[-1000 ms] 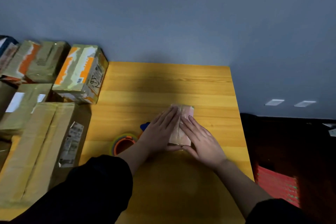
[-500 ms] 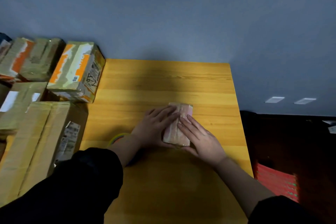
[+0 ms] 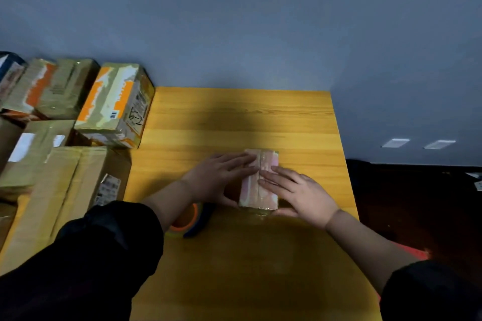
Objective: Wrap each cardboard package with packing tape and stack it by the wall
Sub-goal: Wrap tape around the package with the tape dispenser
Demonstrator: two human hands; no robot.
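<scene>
A small cardboard package [image 3: 263, 191] with glossy tape over its top lies on the yellow wooden table [image 3: 234, 122]. My left hand [image 3: 219, 180] lies flat against its left side, fingers straight and reaching onto the top. My right hand [image 3: 300, 193] presses flat on the right half of the top, thumb at the near edge. A roll of packing tape on an orange and blue dispenser [image 3: 191, 221] sits just near-left of the package, partly hidden under my left forearm.
Taped cardboard boxes stand stacked to the left of the table along the grey wall: an orange-and-white one [image 3: 114, 107] at the table's corner, a large brown one [image 3: 60, 195] nearer me. Dark floor drops off past the table's right edge.
My left hand slid leftward across the package top toward its left side. The view shifted, so the tape dispenser now shows below my left forearm. The right hand stays pressed on the package.
</scene>
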